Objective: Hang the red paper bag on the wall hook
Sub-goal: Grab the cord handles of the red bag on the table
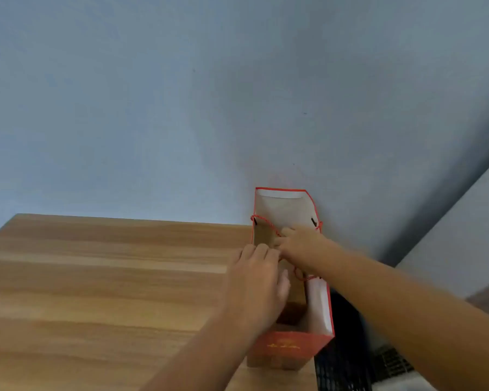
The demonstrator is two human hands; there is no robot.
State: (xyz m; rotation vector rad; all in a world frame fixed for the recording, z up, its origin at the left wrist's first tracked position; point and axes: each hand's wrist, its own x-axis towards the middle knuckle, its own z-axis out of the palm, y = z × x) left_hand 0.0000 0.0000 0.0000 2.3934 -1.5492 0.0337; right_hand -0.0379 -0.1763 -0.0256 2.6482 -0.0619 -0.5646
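The red paper bag stands upright and open at the right end of the wooden table, close to the wall. Its inside is white, with a brown box within. Thin red cord handles run across its mouth. My left hand rests over the bag's near left rim, fingers curled at the cord. My right hand reaches over the opening and pinches the cord near the middle. No wall hook shows anywhere in the view.
A plain blue-grey wall fills the upper view. A black mesh basket sits low to the right of the table's edge. A second wall surface angles in at far right.
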